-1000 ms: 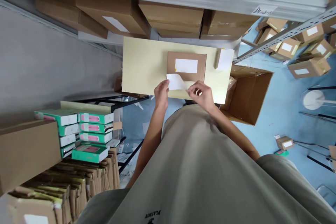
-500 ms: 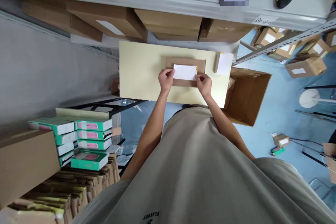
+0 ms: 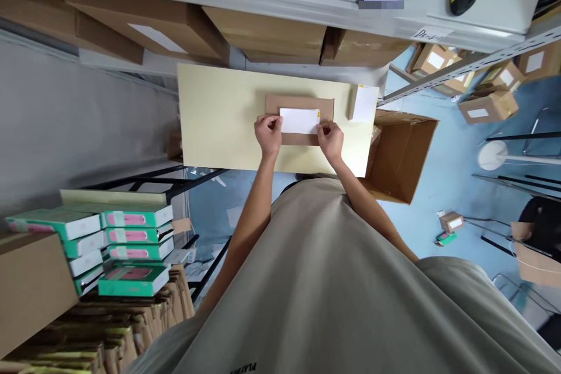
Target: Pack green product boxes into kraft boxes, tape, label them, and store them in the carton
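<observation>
The left hand (image 3: 268, 135) pinches the left end of a white label (image 3: 300, 121), and the right hand (image 3: 331, 140) pinches its right end, so each grip is narrow. The label is above the cardboard box (image 3: 298, 139) on the pale yellow surface (image 3: 219, 117); whether they touch, I cannot tell.

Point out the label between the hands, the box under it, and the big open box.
Label (image 3: 300, 121): head view, middle of its white face.
Box under it (image 3: 300, 139): head view, bare lower strip.
Big open box (image 3: 405, 155): head view, inside wall.
</observation>
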Motion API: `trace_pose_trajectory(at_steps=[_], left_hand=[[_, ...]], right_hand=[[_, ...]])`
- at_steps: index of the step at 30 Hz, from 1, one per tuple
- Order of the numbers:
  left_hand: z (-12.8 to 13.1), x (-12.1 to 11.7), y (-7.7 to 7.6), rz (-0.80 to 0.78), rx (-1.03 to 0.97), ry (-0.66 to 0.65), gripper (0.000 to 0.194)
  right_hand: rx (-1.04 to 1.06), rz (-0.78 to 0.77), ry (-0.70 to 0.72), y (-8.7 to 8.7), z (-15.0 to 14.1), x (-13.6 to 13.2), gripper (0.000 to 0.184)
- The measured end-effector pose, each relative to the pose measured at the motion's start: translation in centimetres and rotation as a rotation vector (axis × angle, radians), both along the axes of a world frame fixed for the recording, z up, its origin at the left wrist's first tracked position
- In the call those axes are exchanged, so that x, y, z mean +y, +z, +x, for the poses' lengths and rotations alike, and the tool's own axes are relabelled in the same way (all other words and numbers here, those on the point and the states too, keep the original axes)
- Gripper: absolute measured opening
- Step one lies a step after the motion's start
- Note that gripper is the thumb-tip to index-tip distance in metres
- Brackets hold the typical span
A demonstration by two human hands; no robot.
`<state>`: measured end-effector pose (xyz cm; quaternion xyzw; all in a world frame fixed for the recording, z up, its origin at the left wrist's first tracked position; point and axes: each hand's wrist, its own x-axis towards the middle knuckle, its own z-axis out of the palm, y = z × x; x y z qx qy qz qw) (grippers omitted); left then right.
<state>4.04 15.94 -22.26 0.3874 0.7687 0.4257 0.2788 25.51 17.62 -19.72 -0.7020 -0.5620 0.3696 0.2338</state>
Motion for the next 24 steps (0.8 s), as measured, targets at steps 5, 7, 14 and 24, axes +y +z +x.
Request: trace_pose_trajectory(at_steps=[5,7,14,24], left_hand=[[-0.1,0.0,0.0,-0.012,-0.02,0.021,0.006],[-0.1,0.2,0.0,-0.018,-0.039,0.025,0.006],[0.0,0.6,0.5,-0.043,-0.053,0.035,0.006],[0.5,1.2,1.6,-0.068,-0.018,0.065,0.011]], right_hand=[[-0.037,-0.057,0.03,0.5,-0.2,0.5,0.024],[-0.051,-0.095,0.035,0.7,-0.3,0.8,0.024],[-0.09,-0.179,0.025,1.4,-0.5,1.7,0.018],[-0.157,-0.205,0.054,2.5,-1.0,2.1,0.018]])
